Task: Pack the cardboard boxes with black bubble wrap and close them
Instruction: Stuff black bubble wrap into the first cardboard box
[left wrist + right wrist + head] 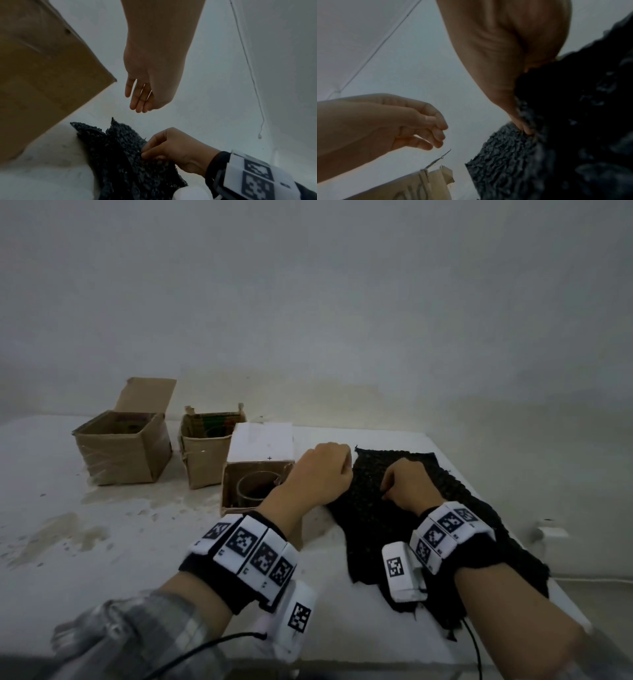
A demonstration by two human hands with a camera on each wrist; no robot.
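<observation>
Just left of the left hand [320,472] stands the nearest cardboard box [255,477], open, its white-lined flap [262,441] raised at the back and a clear glass cup [255,489] inside, partly hidden by the left wrist. Farther left, well apart from both hands, stand two more open brown boxes: a small one [205,451] with something striped and hard to make out inside, and a larger one [125,448] wrapped in glossy tape with one flap upright. The left hand hovers with its fingers [137,100] loosely curled, holding nothing, above the near-left edge of the black bubble wrap [383,508]. The right hand [409,484] rests on the wrap and pinches its nubbly, pebbled surface between thumb and fingertips. The sheets lie flat under and beyond both hands on the stained white table [102,525], ragged-edged, their near end covered by the right forearm and marker wristband [447,530].
</observation>
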